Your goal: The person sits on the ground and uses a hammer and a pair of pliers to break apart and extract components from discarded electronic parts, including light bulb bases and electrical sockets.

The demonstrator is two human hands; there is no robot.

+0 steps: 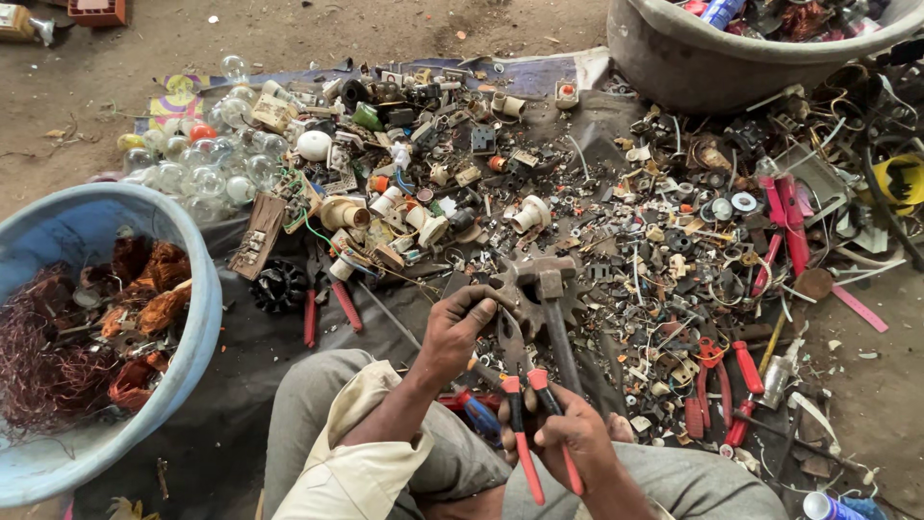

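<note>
Two hands: right hand (568, 438) clenched on red-handled pliers (525, 395), left hand (460, 327) pinching something too small to identify.

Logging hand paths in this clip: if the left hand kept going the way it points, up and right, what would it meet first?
Probably the rusty gear under the hammer; the left hand already reaches its edge, though depth is unclear.

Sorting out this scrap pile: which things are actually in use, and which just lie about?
In use: left hand on a small part; right hand gripping red-handled pliers; hammer beside them.
Lying about: bulbs, blue tub of copper wire, grey tub.
</note>
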